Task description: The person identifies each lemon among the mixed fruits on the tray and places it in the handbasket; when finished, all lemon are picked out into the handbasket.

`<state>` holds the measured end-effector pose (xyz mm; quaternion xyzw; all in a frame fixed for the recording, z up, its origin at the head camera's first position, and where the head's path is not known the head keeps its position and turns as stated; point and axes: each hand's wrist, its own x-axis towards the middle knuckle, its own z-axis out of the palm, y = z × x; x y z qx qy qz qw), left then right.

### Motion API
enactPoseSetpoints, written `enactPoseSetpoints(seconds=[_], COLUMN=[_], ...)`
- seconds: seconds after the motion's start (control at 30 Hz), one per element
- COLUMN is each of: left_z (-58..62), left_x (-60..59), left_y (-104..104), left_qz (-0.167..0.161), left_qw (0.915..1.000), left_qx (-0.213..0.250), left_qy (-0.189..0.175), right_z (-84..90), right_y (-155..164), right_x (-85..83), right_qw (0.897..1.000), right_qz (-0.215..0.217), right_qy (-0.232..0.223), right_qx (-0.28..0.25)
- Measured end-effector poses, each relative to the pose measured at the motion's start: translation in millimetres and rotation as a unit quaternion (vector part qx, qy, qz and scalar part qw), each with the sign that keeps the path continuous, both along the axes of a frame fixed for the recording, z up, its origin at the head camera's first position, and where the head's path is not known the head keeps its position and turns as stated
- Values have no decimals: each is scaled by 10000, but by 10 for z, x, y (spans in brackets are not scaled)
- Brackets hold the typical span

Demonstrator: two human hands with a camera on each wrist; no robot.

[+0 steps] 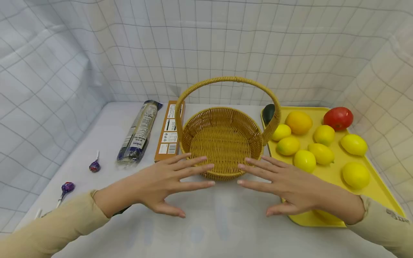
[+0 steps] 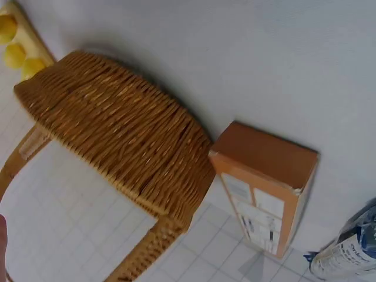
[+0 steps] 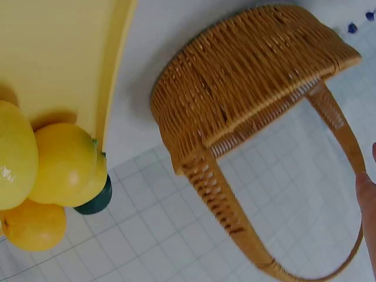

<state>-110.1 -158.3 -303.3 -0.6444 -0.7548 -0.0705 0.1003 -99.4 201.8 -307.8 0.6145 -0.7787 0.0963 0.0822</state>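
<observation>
White tabletop, left grip and right grip, fingers straight, spread near wicker basket

Orange box: barcode, small print unreadable. Plastic-wrapped package: lettering illegible. Right sleeve: dark lettering, illegible.

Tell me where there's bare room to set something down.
The basket is empty inside, and the tabletop on its near side is bare. Another free patch lies left of the wrapped package, beyond the lollipops. It's crowded right of the basket, where yellow fruit covers much of the tray, and left, where the box sits close.
</observation>
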Motion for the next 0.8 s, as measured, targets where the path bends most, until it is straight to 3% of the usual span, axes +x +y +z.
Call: enactPoseSetpoints(seconds=[0.07, 0.13, 0.23, 0.33, 0.43, 0.53, 0.67, 0.8], left_z=[61, 81, -16, -225, -444, -584, -640, -804], left_x=[15, 38, 97, 170, 209, 229, 239, 154], left_y=[0, -2, 0, 19, 82, 193, 337, 343], left_qz=[188, 463, 967, 1637, 2381, 2890, 3080, 3240], left_qw=[9965, 9834, 9439, 8924, 8490, 8203, 7912, 7761], left_qx=[809, 1756, 3094, 3926, 4136, 4108, 4292, 4280], left_qy=[59, -40, -629, -1510, -2267, -2736, -3081, -3311], right_z=[76, 137, 177, 118, -27, -236, -553, -804], right_y=[107, 266, 577, 908, 1207, 1476, 1749, 1868], right_x=[39, 93, 237, 401, 516, 573, 607, 614], right_qw=[9989, 9939, 9747, 9400, 9031, 8734, 8476, 8226], right_qz=[-298, -756, -1838, -2843, -3460, -3727, -3543, -2963], right_qy=[91, 113, -258, -812, -1367, -2060, -3250, -4463], right_qx=[-350, -790, -1247, -1704, -2146, -2364, -2246, -1905])
